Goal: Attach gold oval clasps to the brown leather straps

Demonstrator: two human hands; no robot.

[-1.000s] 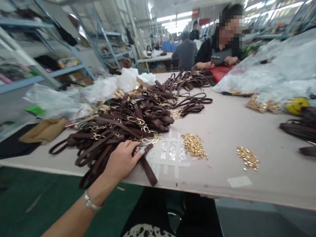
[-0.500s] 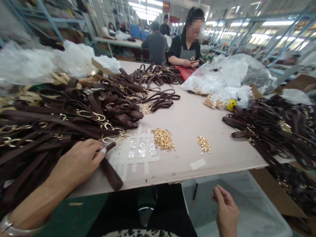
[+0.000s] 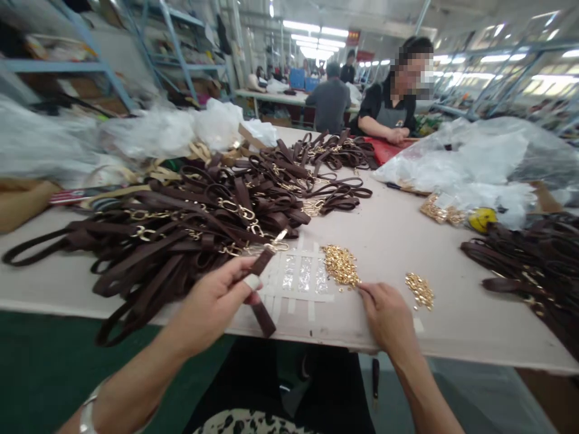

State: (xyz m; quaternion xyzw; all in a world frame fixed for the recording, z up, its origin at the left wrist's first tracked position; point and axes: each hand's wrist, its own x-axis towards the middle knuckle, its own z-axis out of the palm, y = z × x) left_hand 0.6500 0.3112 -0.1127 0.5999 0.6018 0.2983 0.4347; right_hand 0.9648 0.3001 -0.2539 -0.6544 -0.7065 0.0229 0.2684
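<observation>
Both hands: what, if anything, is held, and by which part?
Left hand: brown strap, near its clasp end. Right hand: at the gold pieces; hold unclear.

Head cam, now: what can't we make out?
All in the head view:
Strap, its run inside the left hand: hidden by that hand.
Right hand, whether it pinches anything beside the big gold pile: too small to tell.
Piece shapes in that pile: too small.
Straps at right, full extent: cut off by the picture's right edge.
</observation>
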